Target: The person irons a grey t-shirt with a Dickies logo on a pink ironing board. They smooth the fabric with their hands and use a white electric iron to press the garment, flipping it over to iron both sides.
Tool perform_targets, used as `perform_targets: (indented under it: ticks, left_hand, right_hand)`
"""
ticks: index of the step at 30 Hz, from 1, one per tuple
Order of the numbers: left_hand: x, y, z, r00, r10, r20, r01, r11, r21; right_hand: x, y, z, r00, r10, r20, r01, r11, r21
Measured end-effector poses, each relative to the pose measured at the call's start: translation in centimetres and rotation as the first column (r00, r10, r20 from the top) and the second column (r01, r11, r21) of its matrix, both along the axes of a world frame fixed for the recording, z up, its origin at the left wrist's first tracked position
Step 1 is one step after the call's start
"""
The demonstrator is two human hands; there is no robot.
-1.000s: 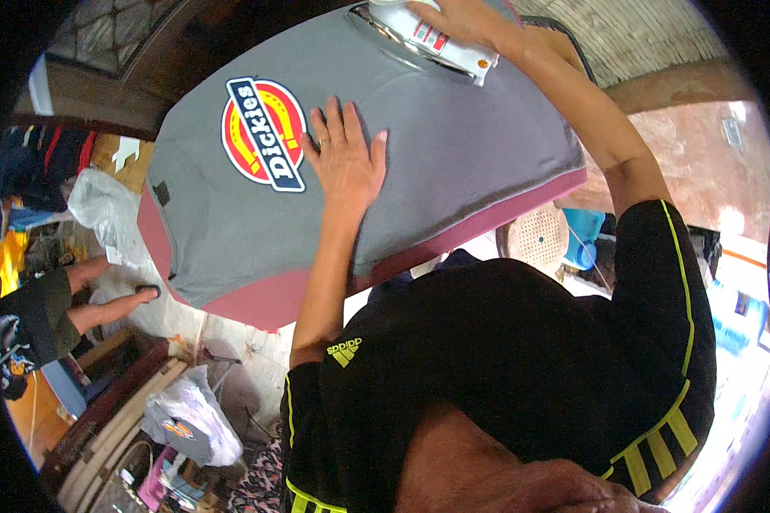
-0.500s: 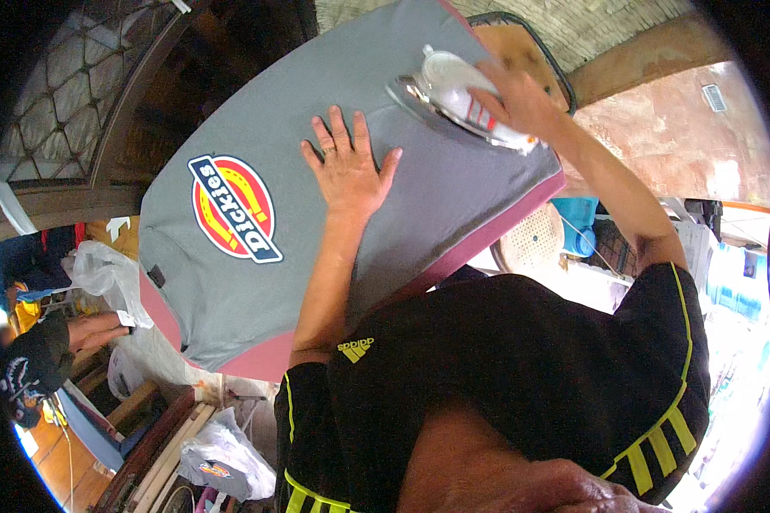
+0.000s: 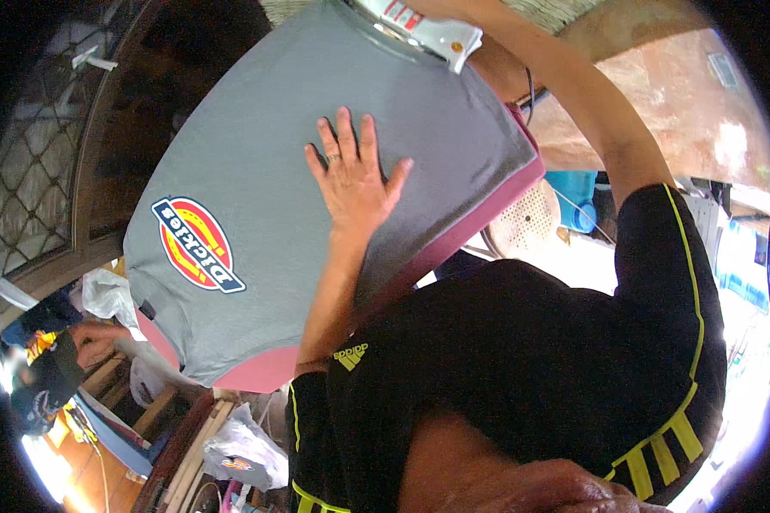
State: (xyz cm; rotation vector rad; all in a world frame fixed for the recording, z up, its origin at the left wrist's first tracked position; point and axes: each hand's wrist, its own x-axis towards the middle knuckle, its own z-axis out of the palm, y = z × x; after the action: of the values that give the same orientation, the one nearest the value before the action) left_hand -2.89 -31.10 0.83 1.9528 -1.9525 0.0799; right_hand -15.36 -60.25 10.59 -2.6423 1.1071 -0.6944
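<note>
A grey shirt [image 3: 265,128] with a bright printed logo lies spread over an ironing board, whose pinkish-red cover [image 3: 453,231] shows along the edge. My left hand [image 3: 359,184] rests flat on the cloth, fingers spread, near the middle. A white and silver iron [image 3: 419,32] stands on the far part of the shirt, partly cut off by the top edge of the view. My right hand [image 3: 453,8] is at the iron's handle; its fingers are mostly outside the picture.
A round perforated stool seat [image 3: 522,221] and a blue container [image 3: 573,201] stand right of the board. Another person [image 3: 47,376] is at the far left. A plastic bag with grey cloth [image 3: 244,449] lies below the board. A lattice window [image 3: 38,162] borders the left.
The iron, with my right hand, has slid away from me and to the left, up to the top edge of the view. My left hand stays flat on the shirt.
</note>
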Motion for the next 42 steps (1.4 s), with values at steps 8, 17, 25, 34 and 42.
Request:
perform_targets:
  ticks: [8,17,25,34,42]
  left_hand:
    - [-2.1,-4.9,-0.3,1.0,0.025,0.0,-0.025,1.0,0.001]
    - [-7.5,-5.6,-0.8,0.99,-0.141,-0.029,0.14,0.99,-0.03]
    - [3.2,-6.7,-1.2,0.971,0.159,0.178,-0.137,0.982,-0.128]
    - [5.0,-6.2,-1.2,0.977,0.2,0.078,-0.19,0.975,-0.112]
    - [4.8,-6.4,-1.2,0.971,0.217,0.1,-0.207,0.973,-0.099]
  right_hand:
    - [-14.1,16.3,0.0,0.999,0.034,0.035,-0.033,0.999,-0.032]
    - [-20.4,21.0,1.2,0.985,-0.166,-0.042,0.169,0.903,0.395]
    - [-15.0,17.8,1.3,0.942,0.327,-0.079,-0.3,0.923,0.242]
    - [-16.4,18.4,1.5,0.887,0.439,-0.142,-0.369,0.86,0.352]
    - [-13.8,18.7,1.7,0.89,0.415,-0.187,-0.314,0.857,0.408]
